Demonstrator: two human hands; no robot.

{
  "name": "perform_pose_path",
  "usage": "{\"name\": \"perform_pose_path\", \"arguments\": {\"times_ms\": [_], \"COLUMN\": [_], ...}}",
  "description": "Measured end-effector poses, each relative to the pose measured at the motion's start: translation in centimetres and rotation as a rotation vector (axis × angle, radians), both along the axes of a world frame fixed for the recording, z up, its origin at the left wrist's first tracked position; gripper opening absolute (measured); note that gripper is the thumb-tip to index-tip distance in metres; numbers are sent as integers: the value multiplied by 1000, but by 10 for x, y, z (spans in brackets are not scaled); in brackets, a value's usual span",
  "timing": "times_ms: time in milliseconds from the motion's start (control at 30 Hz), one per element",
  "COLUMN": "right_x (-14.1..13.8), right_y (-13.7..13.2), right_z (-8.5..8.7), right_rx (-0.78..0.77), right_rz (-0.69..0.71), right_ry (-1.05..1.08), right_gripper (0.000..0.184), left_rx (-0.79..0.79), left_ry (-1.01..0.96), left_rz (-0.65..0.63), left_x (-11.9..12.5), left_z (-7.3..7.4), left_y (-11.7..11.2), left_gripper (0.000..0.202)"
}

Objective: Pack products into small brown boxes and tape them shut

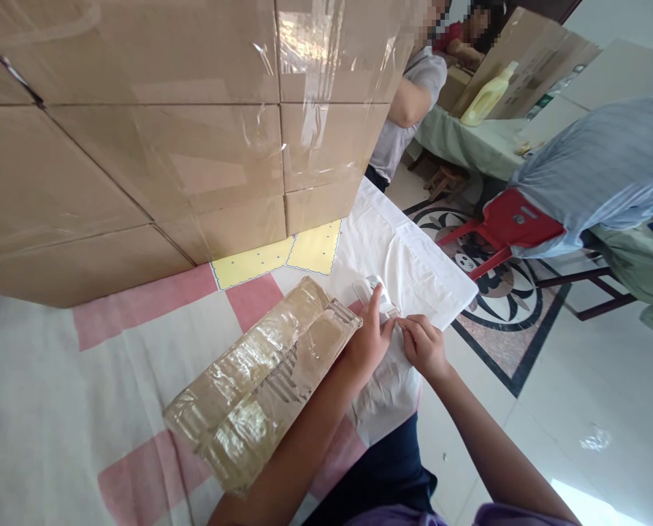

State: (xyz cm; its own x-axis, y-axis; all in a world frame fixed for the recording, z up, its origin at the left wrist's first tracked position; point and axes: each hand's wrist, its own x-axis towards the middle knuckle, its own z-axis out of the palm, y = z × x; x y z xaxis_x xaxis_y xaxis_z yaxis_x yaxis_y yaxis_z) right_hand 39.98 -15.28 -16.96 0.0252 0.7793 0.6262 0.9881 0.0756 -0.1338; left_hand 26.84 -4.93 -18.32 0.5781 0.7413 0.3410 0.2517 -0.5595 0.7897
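Note:
My left hand (371, 329) is closed around a small white device (379, 291) with a thin loop on its side, its index finger lying along the top. Close beside it, my right hand (424, 343) pinches at the device's near end; whatever is between those fingertips is too small to make out. Under my left forearm lies a long cardboard box (266, 380) wrapped in shiny clear tape, slanting across the cloth.
Taped cardboard cartons (167, 153) are stacked on the table's cloth (140, 380). Yellow sheets (315, 248) stick out beneath them. To the right stand a red chair (524, 219) with a seated person and a green-covered table (458, 146) bearing a yellow bottle (488, 95).

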Motion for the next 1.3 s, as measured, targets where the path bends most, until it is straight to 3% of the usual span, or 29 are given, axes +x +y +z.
{"name": "perform_pose_path", "arguments": {"times_ms": [333, 400, 500, 633, 700, 967, 1167, 1300], "right_x": [-21, -27, -31, -31, -31, -35, -38, -39], "right_y": [-11, -11, -5, 7, 12, 27, 28, 28], "right_z": [-11, -7, 7, 24, 27, 25, 29, 26], "right_rx": [-51, -53, -134, -342, -364, -223, -193, -188], "right_rz": [-61, -171, -350, -377, -388, -402, -384, -357], "right_ry": [374, 525, 783, 1114, 1227, 1142, 1446, 1575], "right_gripper": [16, 15, 28, 46, 48, 48, 44, 45], "left_rx": [6, 12, -9, -44, -51, -54, -68, -89], "left_ry": [54, 72, 56, 22, 7, -48, -116, -54], "left_rz": [-25, -43, -60, -81, -95, -201, -210, -181], "left_x": [-2, -3, -5, -7, -7, -5, -6, -6], "left_z": [0, 1, 3, 6, 6, 3, 8, 7], "left_y": [0, 0, 1, 2, 2, 3, 2, 0], "left_gripper": [57, 52, 44, 44, 44, 42, 46, 49]}}
